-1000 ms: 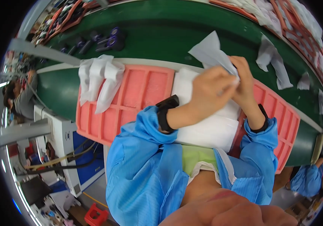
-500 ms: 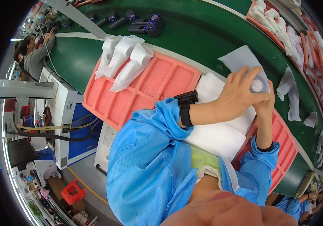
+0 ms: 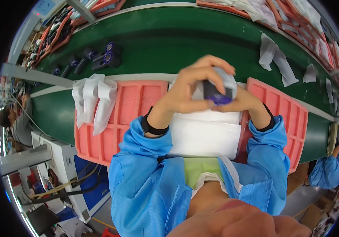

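While our left hand [image 3: 195, 83] is clasping the dark part [image 3: 218, 94], fingers half curled, above white sheets [image 3: 205, 140], our right hand [image 3: 244, 100] is touching it, grip hidden, and we are judging it stiff, slippery, best held mid-body.

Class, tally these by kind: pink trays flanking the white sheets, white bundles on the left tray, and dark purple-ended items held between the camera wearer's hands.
Pink trays: 2
White bundles: 3
Dark purple-ended item: 1
Total: 6
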A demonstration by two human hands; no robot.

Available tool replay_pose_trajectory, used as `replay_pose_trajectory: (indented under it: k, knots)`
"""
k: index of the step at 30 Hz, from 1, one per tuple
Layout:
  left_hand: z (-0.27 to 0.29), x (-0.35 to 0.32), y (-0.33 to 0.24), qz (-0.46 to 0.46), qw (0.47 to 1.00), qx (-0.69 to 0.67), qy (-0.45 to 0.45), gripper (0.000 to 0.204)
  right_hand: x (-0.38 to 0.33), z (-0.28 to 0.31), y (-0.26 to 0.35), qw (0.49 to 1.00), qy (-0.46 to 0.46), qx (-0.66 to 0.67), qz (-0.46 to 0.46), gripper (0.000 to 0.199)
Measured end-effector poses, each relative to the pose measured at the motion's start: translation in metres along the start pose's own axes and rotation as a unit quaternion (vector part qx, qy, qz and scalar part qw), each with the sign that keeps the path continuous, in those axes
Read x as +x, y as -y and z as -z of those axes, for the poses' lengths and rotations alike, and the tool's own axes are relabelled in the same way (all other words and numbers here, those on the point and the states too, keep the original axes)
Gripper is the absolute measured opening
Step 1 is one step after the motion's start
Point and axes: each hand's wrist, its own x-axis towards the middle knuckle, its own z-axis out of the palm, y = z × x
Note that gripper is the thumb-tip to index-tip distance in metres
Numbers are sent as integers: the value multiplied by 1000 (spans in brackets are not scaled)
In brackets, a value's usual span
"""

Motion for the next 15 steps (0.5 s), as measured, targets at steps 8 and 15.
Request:
replay_pose_trajectory:
  k: [8,15]
  knots:
    - [-20,-10,21,134,899,277,-313,43,3,10,-14,952,-243,-168,-75,41]
    - [-31,-12,23,45,852,428,-298,25,13,-5,-8,936,-239,-256,-26,30]
